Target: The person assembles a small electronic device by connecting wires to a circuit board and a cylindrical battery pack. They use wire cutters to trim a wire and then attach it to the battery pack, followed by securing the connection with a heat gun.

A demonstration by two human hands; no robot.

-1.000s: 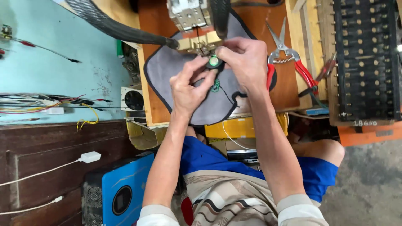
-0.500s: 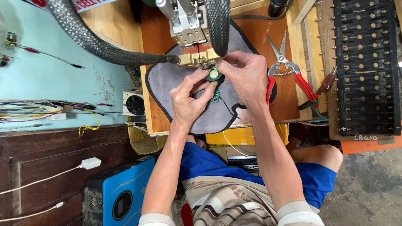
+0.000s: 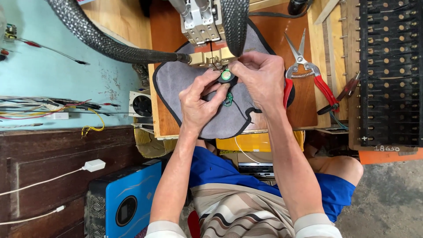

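Your left hand [image 3: 200, 99] and right hand [image 3: 261, 75] both pinch small round part [image 3: 226, 75], fingers closed on it. Part now sits directly under brass head [image 3: 211, 57] of machine, closer than one second ago. Grey mat [image 3: 185, 83] beneath. Small green board [image 3: 228, 99] dangles below part. Pliers [image 3: 308, 70] lie untouched at right.

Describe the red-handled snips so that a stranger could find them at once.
Start at the brown wooden bench top with the grey mat. Just beyond the mat, beside the right hand, lie the snips. Only they have red handles, pointed steel blades and a coil spring.
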